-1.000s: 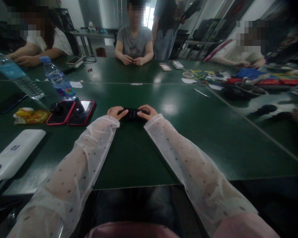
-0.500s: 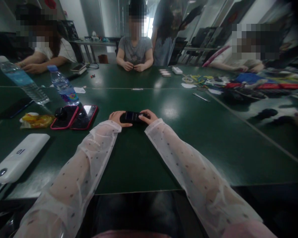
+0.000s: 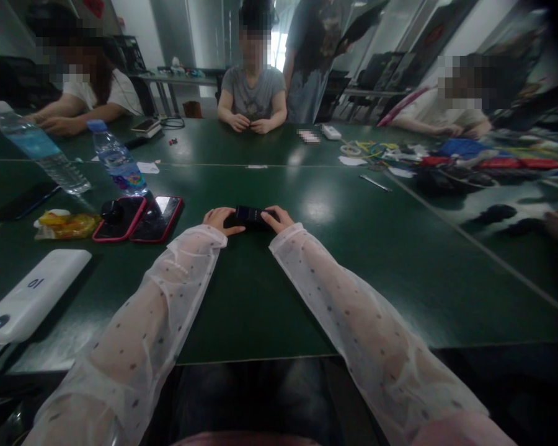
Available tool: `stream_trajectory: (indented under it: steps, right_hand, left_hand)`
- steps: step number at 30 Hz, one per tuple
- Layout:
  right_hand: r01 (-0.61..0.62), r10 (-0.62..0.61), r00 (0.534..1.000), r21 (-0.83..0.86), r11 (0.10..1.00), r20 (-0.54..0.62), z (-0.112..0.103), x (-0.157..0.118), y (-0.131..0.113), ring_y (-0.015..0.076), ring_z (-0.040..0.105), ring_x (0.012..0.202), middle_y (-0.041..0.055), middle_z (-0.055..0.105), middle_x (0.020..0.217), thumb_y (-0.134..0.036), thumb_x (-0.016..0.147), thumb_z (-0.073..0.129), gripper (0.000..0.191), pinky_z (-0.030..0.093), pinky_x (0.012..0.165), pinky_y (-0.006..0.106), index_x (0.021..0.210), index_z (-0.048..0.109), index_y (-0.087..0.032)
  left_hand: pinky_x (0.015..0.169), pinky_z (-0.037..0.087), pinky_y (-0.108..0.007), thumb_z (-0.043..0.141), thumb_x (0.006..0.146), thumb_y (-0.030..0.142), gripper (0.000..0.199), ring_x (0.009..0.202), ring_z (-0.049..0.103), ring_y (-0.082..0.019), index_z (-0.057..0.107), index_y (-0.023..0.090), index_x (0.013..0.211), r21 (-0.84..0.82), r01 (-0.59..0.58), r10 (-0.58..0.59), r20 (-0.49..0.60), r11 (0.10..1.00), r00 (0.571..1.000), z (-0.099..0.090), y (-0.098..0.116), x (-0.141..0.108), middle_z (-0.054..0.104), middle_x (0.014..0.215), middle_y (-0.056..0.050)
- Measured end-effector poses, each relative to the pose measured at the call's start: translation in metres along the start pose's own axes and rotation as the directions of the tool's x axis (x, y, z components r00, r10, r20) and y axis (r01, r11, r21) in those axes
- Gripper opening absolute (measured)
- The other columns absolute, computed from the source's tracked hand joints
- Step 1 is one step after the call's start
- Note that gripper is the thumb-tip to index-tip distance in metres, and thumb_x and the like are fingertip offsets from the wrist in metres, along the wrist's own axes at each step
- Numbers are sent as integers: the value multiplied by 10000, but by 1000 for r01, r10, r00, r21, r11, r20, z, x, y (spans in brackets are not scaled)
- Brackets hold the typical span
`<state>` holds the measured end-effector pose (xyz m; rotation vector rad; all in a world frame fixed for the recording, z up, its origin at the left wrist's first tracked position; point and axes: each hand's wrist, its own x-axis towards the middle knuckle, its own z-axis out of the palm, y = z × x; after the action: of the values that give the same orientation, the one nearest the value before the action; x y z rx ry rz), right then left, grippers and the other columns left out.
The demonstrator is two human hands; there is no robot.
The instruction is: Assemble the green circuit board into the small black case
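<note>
Head view showed a small black rectangular device with a glossy face point(image 3: 250, 217) resting on the dark green desk point(image 3: 270, 297), to the right of two red-cased phones point(image 3: 139, 218), with the left hand point(image 3: 219, 219) and right hand point(image 3: 279, 218) pinching its short ends between thumb and fingers. It looked rigid, light and smooth enough to slip, so a hold on the side edges rather than the face seemed safest.

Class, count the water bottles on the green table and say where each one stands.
2. One bottle lies tilted at the far left edge; the other bottle, blue-capped, stands just behind the red-cased phones. More may be hidden among the clutter at right.
</note>
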<state>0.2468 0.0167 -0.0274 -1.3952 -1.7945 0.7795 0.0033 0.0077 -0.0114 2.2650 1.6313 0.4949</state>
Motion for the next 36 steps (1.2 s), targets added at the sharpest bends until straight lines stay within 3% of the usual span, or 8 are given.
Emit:
stream_trajectory:
  steps: [3,6,9,13,17,22,29,36]
  right_hand:
    - [44,-44,999,10,999,-31,-1,-3,-3,270,552,1068,92,598,1071,-646,826,523,477,462,971,505,1076,618,-251]
    - [111,-111,994,13,994,-13,-3,-7,-6,283,543,1117,87,606,1121,-626,757,648,526,455,999,507,1143,599,-272]
    - [179,-179,984,-40,983,22,-5,-9,-8,306,532,1149,74,612,1147,-476,641,810,603,439,1028,533,1171,590,-292]
    - [180,-183,983,-74,981,-31,-2,-8,-9,322,549,1132,74,626,1090,-366,598,842,545,449,1006,564,1094,631,-285]
    - [160,-154,980,44,986,-127,-5,-2,-8,297,602,1082,71,628,1096,-474,587,828,589,467,994,542,1106,631,-277]
    - [141,-89,968,214,967,-233,-31,13,4,294,625,1066,82,648,1092,-693,554,751,760,474,985,509,1133,588,-228]
    - [-12,-41,873,-107,994,-486,-56,20,45,320,556,1087,117,609,1135,-621,611,731,694,471,947,526,1152,588,-210]
    - [-109,-46,890,-310,944,-454,-51,18,46,347,509,1143,130,618,1162,-540,685,716,618,438,980,509,1185,585,-201]
  left_hand:
    - [1174,244,-497,582,785,648,657,1369,421,-295,544,224,1286,3,-2,2,11,1000,1000,-1,1,0,540,1405,-96]
    - [1171,255,-484,602,777,637,657,1360,434,-288,547,226,1287,13,-5,5,-10,1000,1000,1,-1,0,545,1399,-90]
    - [1166,268,-478,654,747,611,673,1360,433,-295,550,226,1289,36,-12,12,-20,999,1000,3,-2,0,544,1398,-89]
    - [1163,281,-473,677,733,587,681,1359,436,-301,546,224,1294,53,1,-1,-2,999,1000,1,-1,1,549,1396,-93]
    - [1160,283,-479,651,760,581,644,1365,432,-294,551,231,1291,52,2,-2,1,999,1000,-1,0,1,544,1408,-89]
    - [1164,262,-512,593,807,597,627,1374,417,-293,536,239,1319,29,-20,19,33,999,999,-4,0,1,527,1428,-77]
    - [1156,272,-513,594,806,600,601,1368,417,-302,544,255,1297,31,-11,10,32,999,999,-5,2,-1,536,1410,-71]
    - [1155,273,-514,597,812,593,602,1363,423,-306,545,243,1299,31,-14,12,38,999,999,-4,0,0,535,1411,-76]
